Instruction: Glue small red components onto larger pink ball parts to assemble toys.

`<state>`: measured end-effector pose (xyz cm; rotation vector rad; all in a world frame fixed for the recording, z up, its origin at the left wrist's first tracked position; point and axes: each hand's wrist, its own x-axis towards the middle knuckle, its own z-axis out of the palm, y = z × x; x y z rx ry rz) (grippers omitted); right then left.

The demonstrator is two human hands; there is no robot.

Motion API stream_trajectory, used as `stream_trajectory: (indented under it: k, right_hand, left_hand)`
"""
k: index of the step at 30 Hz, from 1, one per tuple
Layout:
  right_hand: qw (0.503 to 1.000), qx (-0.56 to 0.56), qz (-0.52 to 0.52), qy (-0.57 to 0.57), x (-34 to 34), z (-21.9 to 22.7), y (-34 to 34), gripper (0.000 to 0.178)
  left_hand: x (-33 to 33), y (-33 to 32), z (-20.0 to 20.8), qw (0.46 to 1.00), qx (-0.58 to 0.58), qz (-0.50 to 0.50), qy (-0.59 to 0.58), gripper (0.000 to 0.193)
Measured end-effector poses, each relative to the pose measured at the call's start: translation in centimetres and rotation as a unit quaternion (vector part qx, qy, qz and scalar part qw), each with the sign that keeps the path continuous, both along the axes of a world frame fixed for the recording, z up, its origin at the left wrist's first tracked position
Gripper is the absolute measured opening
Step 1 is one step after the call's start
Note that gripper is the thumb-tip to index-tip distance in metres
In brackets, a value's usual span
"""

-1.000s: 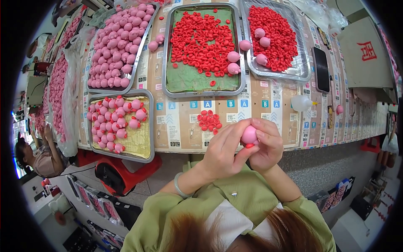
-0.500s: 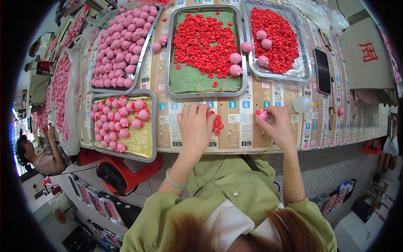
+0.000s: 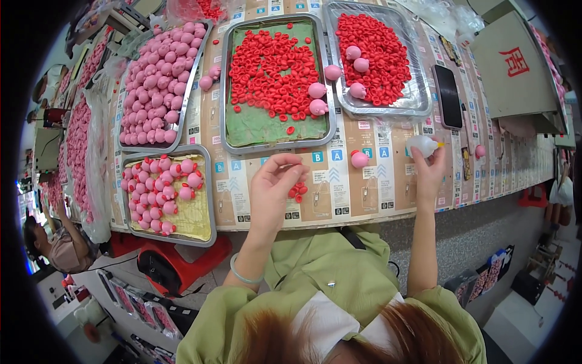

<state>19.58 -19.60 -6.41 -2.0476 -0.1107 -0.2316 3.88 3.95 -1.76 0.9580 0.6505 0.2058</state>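
Observation:
My right hand (image 3: 429,173) is closed on a small white squeeze bottle (image 3: 422,145) with a yellow tip, lying on its side. A pink ball-shaped figure (image 3: 360,160) with a red piece on it rests on the table between my hands. My left hand (image 3: 276,189) is curled with thumb and forefinger close together; whether a small piece is between them I cannot make out. Beside its fingertips lies a little cluster of red ring-like pieces (image 3: 297,192), partly covered by the hand. Ahead stands a metal tray (image 3: 227,97) of such red pieces on a green lining.
Plain pink figures fill a tray (image 3: 182,121) at far left; figures with red parts sit in a nearer tray (image 3: 210,200). Another tray (image 3: 424,85) holds red pieces and a few pink figures. A phone (image 3: 448,96) and a grey box (image 3: 515,73) are at right.
My right hand has let go of the pink figure, leaving it on the table, and moved right to take hold of the bottle. My left hand has lifted and turned slightly.

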Motion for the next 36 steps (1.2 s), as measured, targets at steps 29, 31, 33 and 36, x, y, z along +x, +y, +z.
stream_trajectory:
  k: [29,31,33,36]
  right_hand:
    - [0.954,0.12,0.274,-0.003,-8.0,9.2,6.1,0.036]
    - [0.956,0.114,0.272,0.0,-8.0,9.2,6.1,0.036]
    - [0.954,0.099,0.281,-0.012,-7.9,9.1,6.0,0.036]
    - [0.956,0.083,0.278,-0.049,-7.8,9.1,6.1,0.042]
  left_hand:
    - [-0.8,-1.1,0.8,0.925,-0.371,-0.008,-0.076,0.022]
    - [-0.8,-1.1,0.8,0.925,-0.373,-0.009,-0.076,0.022]
    - [-0.8,-1.1,0.8,0.926,-0.369,-0.014,-0.079,0.021]
    - [-0.8,-1.1,0.7,0.933,-0.352,-0.014,-0.076,0.021]
